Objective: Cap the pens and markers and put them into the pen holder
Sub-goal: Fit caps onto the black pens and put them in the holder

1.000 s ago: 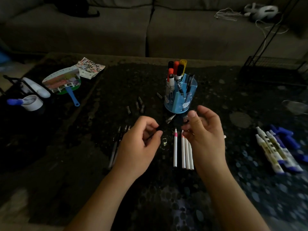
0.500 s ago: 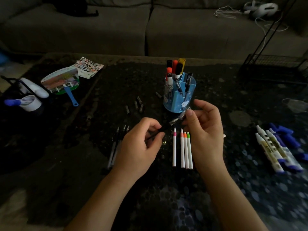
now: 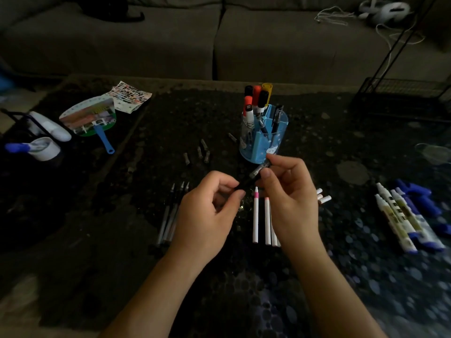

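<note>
Right, you're working mid-frame: your left hand (image 3: 207,211) is pinching the dark lower end of a black pen (image 3: 253,175), while your right hand (image 3: 290,191) is gripping its clear capped end. Its long axis is slanting up to the right, pointing straight at the blue pen holder (image 3: 266,140), which is standing just above your right hand, the nearer one. Further right, a red-capped marker (image 3: 248,111) in the holder is showing "120"; other writing is too dim to read.

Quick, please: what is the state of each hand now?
Left hand: closed, pinching the near end of a black pen.
Right hand: closed, grip on the same pen's far end.
</note>
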